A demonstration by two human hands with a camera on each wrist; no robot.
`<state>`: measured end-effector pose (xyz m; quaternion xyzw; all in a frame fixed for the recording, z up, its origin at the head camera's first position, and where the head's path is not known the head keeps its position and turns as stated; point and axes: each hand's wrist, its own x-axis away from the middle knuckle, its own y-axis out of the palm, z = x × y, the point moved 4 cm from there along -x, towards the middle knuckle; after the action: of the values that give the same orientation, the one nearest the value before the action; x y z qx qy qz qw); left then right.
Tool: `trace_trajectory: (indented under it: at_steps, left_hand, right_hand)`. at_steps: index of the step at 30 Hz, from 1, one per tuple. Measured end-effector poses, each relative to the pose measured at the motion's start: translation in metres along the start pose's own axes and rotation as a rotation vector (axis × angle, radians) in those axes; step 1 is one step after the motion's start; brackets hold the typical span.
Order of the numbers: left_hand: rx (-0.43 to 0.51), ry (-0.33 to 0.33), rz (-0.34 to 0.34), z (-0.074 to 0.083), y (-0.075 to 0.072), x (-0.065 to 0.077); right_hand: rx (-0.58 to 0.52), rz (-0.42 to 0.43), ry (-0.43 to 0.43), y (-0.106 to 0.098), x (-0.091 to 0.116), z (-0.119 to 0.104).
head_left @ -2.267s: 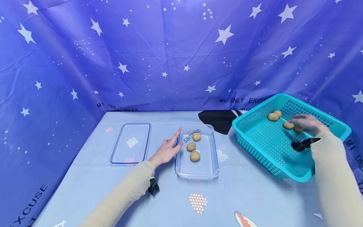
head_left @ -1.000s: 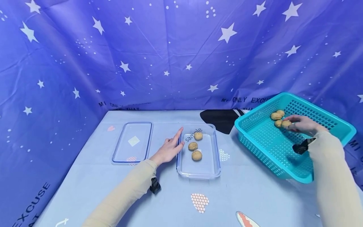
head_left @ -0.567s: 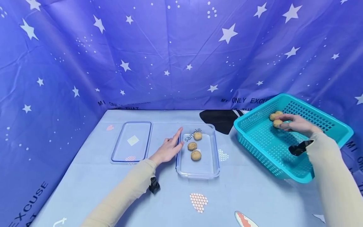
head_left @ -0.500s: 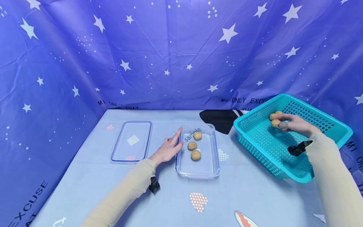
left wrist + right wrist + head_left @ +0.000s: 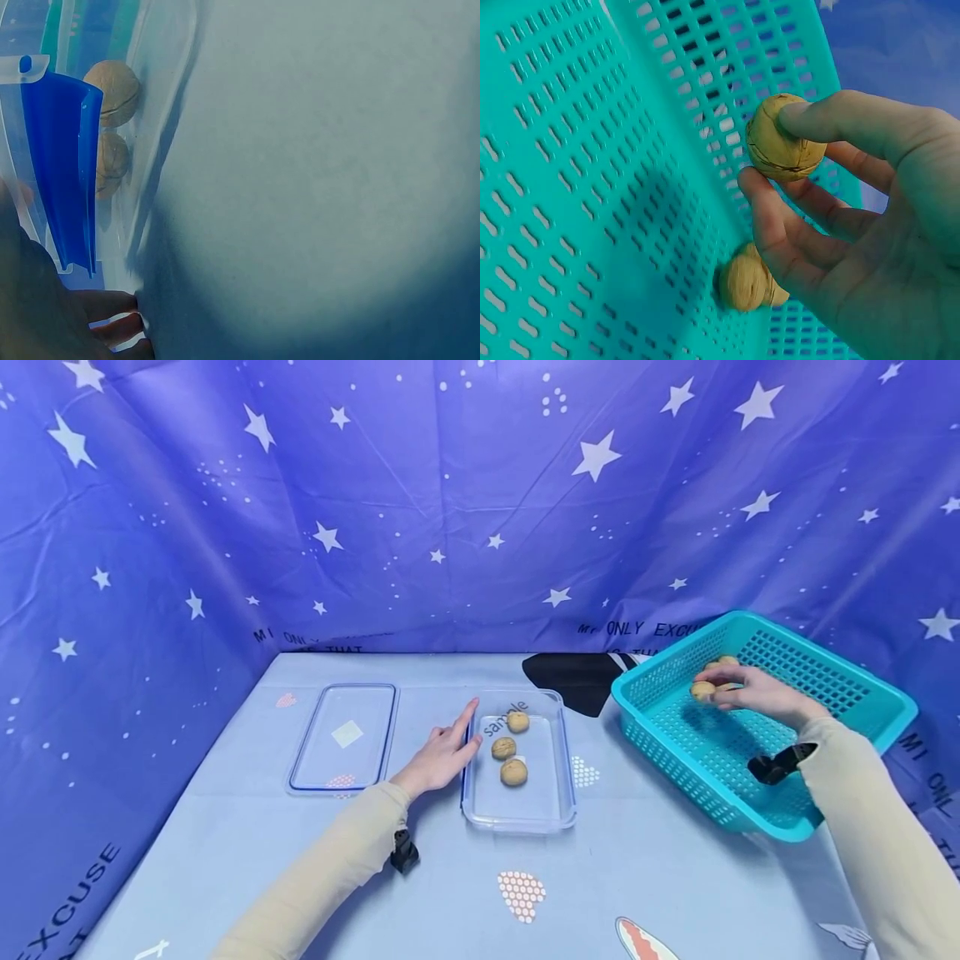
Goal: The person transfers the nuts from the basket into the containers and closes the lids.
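Parting from its neighbours within one turquoise perforated plastic basket (image 5: 675, 760): one round brown walnut (image 5: 776, 154), pinched in the right hand (image 5: 765, 695), seemingly now free to carry. In basket besides: two walnuts (image 5: 742, 283). Left of basket: one clear rectangular plastic box (image 5: 520, 823), three walnuts (image 5: 513, 772) inside, left hand (image 5: 437, 758) loosely spread at its rim, gripping nothing; farther left, one clear blue-edged plastic lid (image 5: 365, 718)

Right of your left hand (image 5: 437, 762): a clear rectangular plastic box (image 5: 543, 797), three round tan walnuts (image 5: 504, 748) inside; left, a clear rectangular blue-edged plastic lid (image 5: 362, 762). Your right hand (image 5: 768, 696), over a turquoise rectangular plastic basket (image 5: 693, 739), has another walnut (image 5: 778, 154); two more (image 5: 742, 283) lie beyond.
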<state>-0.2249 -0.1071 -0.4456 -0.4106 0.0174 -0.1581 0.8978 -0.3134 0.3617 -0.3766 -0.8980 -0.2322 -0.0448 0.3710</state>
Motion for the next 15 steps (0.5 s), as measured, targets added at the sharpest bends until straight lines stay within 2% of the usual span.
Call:
trace_trajectory:
  at_steps: [6,15]
  left_hand:
    - [-0.012,-0.012,0.004,-0.001,0.001,0.0]
    - [-0.021,-0.016,0.003,0.0,0.001,0.0]
  right_hand:
    - [0.046,0.003,-0.053,0.007,0.004,-0.02]
    - [0.002,-0.007,-0.133,0.021,0.011,-0.053]
